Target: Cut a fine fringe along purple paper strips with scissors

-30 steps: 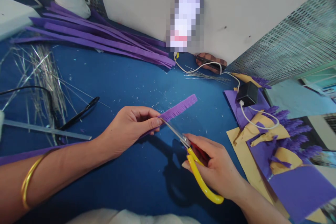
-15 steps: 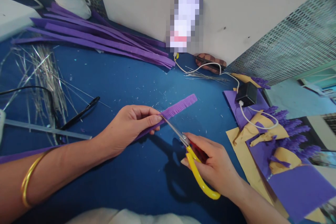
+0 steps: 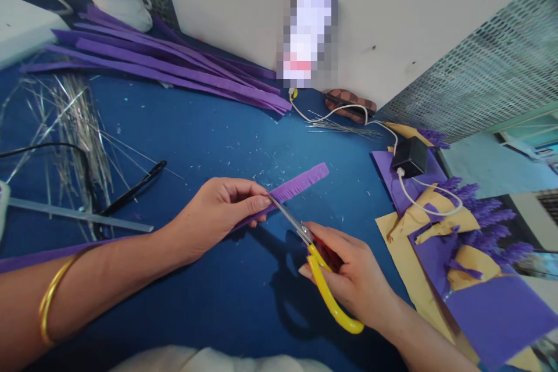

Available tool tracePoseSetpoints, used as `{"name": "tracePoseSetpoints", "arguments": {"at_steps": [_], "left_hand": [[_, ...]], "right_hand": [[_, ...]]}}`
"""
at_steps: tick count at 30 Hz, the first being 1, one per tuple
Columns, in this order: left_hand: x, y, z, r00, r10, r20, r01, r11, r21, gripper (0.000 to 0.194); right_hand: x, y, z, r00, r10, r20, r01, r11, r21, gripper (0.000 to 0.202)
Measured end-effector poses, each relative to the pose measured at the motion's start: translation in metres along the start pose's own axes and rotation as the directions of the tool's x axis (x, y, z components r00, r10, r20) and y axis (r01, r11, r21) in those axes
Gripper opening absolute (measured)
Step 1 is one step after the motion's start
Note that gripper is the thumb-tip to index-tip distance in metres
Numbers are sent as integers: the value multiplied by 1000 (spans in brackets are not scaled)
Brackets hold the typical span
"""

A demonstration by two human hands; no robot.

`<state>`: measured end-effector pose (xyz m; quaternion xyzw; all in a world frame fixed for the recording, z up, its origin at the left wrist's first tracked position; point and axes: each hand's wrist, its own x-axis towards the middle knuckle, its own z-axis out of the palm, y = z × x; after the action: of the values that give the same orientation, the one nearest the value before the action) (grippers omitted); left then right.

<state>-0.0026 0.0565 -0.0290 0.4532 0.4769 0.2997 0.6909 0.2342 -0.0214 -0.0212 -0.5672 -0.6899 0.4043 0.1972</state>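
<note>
Between the thumb and fingers of my left hand [image 3: 233, 203] is pinched a long purple paper strip [image 3: 300, 182]. Its free end sticks out to the right and has a row of short cuts along the lower edge; the rest trails left behind my forearm. My right hand [image 3: 349, 270] is closed round the handles of a pair of scissors [image 3: 333, 296], one handle yellow and the other red, partly hidden by the fingers. The blades point up and left, with their tips at the strip's lower edge beside my left thumb.
More purple strips [image 3: 174, 67] lie along the back left, near a bundle of thin wires [image 3: 82, 122]. Against the pale panel leans a blurred phone [image 3: 309, 35] with a white cable. On the right are a black charger [image 3: 410, 157], purple sheets [image 3: 501, 314] and wrapped purple flowers [image 3: 492, 221].
The free end of the strip has dipped slightly. Both hands have shifted very little, and the scissor tips stay at the strip by my left thumb.
</note>
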Motion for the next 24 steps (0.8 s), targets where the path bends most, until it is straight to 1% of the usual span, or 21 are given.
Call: {"name": "tracePoseSetpoints", "arguments": {"at_steps": [5, 10, 13, 16, 19, 21, 24], "left_hand": [[1, 3, -1, 1000, -8, 26, 9, 1000, -27, 21], [2, 3, -3, 998, -48, 46, 49, 998, -33, 22], [2, 3, -2, 999, -22, 47, 24, 999, -41, 20], [2, 1, -1, 999, -1, 39, 3, 999, -42, 17], [2, 0, -1, 1000, -9, 27, 10, 1000, -24, 18], [2, -1, -1, 1000, -9, 8, 9, 999, -31, 18], [1, -2, -1, 1000, 1, -31, -3, 998, -65, 17]], "right_hand": [[1, 0, -1, 999, 23, 25, -25, 998, 50, 40], [3, -4, -3, 997, 51, 57, -58, 990, 130, 32], [3, -5, -3, 996, 59, 65, -70, 980, 184, 30], [4, -3, -2, 998, 53, 30, -57, 988, 147, 32], [3, -3, -3, 998, 69, -7, -68, 995, 76, 42], [2, -4, -4, 996, 94, -10, -93, 994, 58, 48], [1, -6, -5, 994, 111, -10, -110, 993, 35, 53]]}}
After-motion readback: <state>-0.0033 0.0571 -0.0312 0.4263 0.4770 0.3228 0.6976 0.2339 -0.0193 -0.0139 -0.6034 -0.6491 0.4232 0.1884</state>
